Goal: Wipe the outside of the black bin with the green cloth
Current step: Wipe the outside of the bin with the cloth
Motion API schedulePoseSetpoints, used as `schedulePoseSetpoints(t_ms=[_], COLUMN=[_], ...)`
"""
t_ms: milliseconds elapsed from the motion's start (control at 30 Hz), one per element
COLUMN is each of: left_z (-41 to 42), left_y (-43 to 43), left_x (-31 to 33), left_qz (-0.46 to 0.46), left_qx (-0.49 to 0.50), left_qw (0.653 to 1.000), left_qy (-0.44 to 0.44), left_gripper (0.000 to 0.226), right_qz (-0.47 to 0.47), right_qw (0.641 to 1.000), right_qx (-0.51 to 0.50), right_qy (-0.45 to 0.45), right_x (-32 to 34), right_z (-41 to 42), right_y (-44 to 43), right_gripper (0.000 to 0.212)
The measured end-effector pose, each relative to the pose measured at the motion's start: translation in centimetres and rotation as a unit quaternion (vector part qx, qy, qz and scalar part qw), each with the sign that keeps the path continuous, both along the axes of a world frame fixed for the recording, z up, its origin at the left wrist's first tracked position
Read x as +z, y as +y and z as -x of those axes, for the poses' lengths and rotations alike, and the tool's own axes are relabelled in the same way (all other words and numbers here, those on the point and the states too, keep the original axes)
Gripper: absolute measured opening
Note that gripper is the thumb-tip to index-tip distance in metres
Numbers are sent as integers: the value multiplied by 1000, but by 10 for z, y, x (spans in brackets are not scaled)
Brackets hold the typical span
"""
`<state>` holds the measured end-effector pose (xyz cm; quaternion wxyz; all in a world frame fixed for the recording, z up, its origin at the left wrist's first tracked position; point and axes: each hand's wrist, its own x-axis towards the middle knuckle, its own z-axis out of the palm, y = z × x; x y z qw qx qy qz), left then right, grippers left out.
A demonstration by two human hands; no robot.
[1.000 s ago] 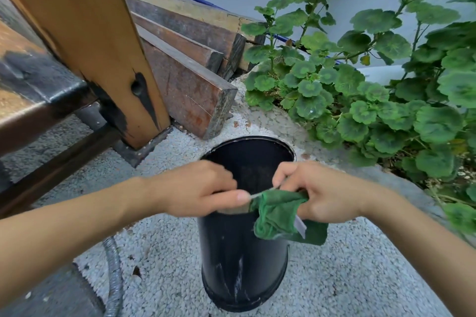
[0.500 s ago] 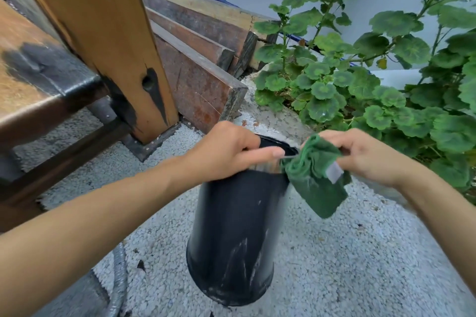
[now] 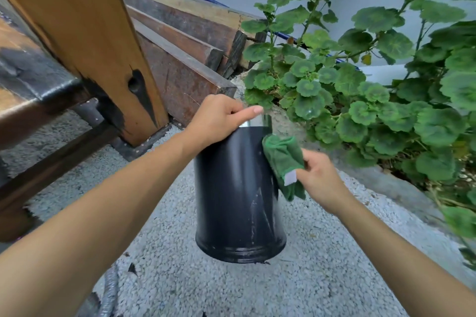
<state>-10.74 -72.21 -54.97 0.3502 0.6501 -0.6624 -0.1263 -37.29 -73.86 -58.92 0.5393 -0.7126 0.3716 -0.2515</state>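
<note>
Green cloth [image 3: 282, 159] against black bin [image 3: 231, 201]

Readable text, brands, numbers, signs: none. Sole label: a white tag [image 3: 290, 178] on the green cloth [image 3: 282, 157], too small and blurred to read. Wall of the black bin [image 3: 231, 188]: pale streaks, no legible marking.

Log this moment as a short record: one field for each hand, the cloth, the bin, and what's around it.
left hand: grips the top rim of the black bin, one finger stretched along the rim
right hand: holds the green cloth
green cloth: bunched, white tag showing, pressed on the bin's upper right wall
black bin: on the pebbled ground, pale streaks low on its side
surroundings: stacked wooden planks behind, leafy plant to the right
</note>
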Motion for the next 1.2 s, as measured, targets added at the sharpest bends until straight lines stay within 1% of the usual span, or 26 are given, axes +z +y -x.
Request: schedulePoseSetpoints(t_ms=[33, 100, 200, 267, 333, 367, 433, 533, 600, 667, 700, 767, 833, 900, 1000, 1033, 1100, 1200], left_z=[-6, -17, -30, -33, -33, -31, -28, -23, -20, -17, -15, -11, -8, -7, -11, -13, -16, -17], left_y=[0, 0, 0, -1, -1, -1, -2, -1, 1, 3, 4, 5, 6, 5, 4, 4, 2, -2], left_x=[-1, -3, -6, -8, -9, -9, -8, -8, -8, -8, -7, -8, -8, -8, -8, -8, -8, -7], left_qz=[-4, -11, -12, -11, -12, -14, -18, -21, -21, -20, -18, -14, -9, -6, -9, -12, -16, -25], left_qx=[9, 28, 47, 49, 47, 46, 42, 34, 29, 24, 21, 16, 14, 19, 30, 34, 40, 49], left_qw=[1000, 1000, 999, 999, 998, 998, 998, 998, 999, 999, 999, 999, 1000, 1000, 999, 999, 999, 998], left_qy=[0, 1, 6, 17, 26, 28, 32, 38, 34, 30, 27, 23, 18, 12, 16, 17, 18, 20], left_gripper=[73, 73, 71, 70, 70, 70, 70, 69, 69, 69, 69, 69, 68, 67, 68, 69, 69, 68], right_qz=[-22, -55, -27, -13, -26, -38, -87, -140, -141, -103, -69, 32, 133, 182, 217, 219, 214, 184], right_qw=[999, 996, 989, 984, 981, 980, 981, 987, 990, 990, 991, 996, 991, 982, 969, 964, 954, 940], right_qx=[20, 58, 122, 154, 171, 176, 150, 42, -22, -63, -68, -53, -16, 28, 101, 130, 181, 248], right_qy=[12, 38, 80, 84, 85, 87, 88, 73, 7, -73, -89, -65, -7, 44, 69, 77, 107, 148], right_x=[-6, -19, -33, -35, -34, -34, -33, -23, -5, 19, 31, 48, 56, 55, 43, 38, 28, 15], right_z=[4, 14, 28, 37, 43, 45, 49, 49, 40, 24, 14, -4, -25, -41, -44, -40, -30, -9], right_y=[9, 26, 45, 54, 59, 60, 57, 35, 13, -7, -16, -27, -30, -21, 4, 12, 26, 48], right_gripper=[20, 18, 7, 13, 19, 18, 10, 8, 10, 21, 25, 26, 19, 13, 23, 20, 14, 22])
